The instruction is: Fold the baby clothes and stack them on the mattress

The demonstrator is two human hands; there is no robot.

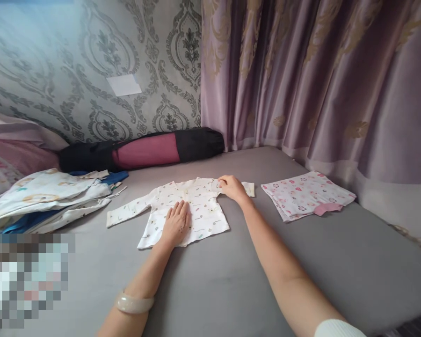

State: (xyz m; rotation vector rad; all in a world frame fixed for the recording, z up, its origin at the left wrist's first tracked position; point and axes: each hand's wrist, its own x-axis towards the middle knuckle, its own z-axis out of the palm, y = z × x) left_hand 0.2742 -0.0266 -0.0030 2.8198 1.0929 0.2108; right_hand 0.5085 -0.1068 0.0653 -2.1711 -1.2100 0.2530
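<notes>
A small white long-sleeved baby shirt (203, 217) with a tiny scattered print lies spread out on the grey bed sheet (214, 290). My left hand (177, 222) rests flat on its front, fingers stretched out. At the shirt's right shoulder, where the sleeve begins, my right hand (232, 188) has its fingers curled and pinched on the cloth. The end of that sleeve shows beyond the hand, while the other sleeve reaches out to the left. A pale bangle (135, 303) circles my left wrist.
To the right lies a folded white cloth item (301, 194) with pink print. A heap of clothes (45, 196) is at the left. Along the patterned wall stretches a long black and maroon bag (143, 150). Purple curtains (301, 70) hang at the back right.
</notes>
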